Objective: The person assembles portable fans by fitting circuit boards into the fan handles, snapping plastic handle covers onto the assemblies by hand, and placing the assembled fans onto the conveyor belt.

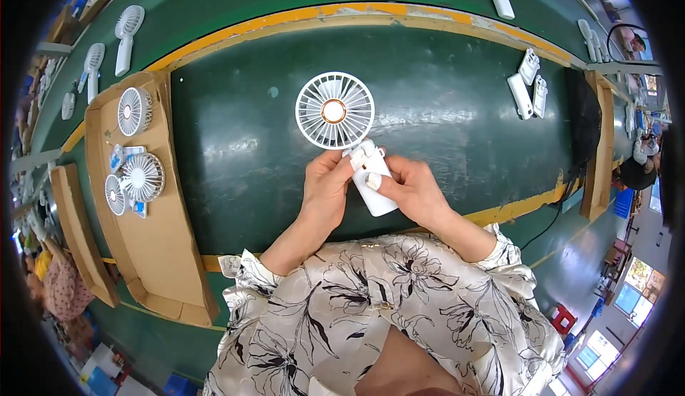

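- white handheld fan (334,111) over the green bench (239,168), near its front edge
- left hand (325,188) pinches it near the neck
- right hand (418,190) grasps its handle
- cardboard tray (158,253) to the left

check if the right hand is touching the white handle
Touching. The head view shows the right hand gripping the white handle, its thumb laid across the front.

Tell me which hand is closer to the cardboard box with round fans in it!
Left. The left hand is to the right of the cardboard box, across some green table; the right hand is even farther right.
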Action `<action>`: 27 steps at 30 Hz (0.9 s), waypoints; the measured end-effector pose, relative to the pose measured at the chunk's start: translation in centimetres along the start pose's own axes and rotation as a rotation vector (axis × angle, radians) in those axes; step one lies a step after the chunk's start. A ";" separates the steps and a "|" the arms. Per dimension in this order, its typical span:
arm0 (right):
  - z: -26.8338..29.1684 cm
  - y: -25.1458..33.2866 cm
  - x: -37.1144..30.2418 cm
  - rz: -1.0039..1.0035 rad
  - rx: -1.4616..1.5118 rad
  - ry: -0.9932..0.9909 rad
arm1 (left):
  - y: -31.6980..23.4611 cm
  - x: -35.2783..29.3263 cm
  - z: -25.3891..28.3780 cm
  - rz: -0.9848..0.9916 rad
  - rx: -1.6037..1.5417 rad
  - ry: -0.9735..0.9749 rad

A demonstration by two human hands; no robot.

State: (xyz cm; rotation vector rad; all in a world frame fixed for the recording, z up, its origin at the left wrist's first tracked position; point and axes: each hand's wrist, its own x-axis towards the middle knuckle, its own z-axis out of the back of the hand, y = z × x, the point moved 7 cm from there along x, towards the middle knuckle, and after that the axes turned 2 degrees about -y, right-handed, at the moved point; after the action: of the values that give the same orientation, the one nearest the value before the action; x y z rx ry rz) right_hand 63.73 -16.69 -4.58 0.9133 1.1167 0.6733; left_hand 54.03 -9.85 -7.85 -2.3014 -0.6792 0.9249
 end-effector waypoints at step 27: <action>0.5 4.2 -1.9 0.546 -0.542 -0.325 | -2.2 -0.3 -1.4 -0.128 -0.009 0.068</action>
State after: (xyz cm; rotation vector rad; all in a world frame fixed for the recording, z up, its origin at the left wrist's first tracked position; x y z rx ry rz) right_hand 63.57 -16.41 0.06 0.8119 0.3495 1.1574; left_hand 54.34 -8.98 -5.41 -2.2569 -0.7925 0.7833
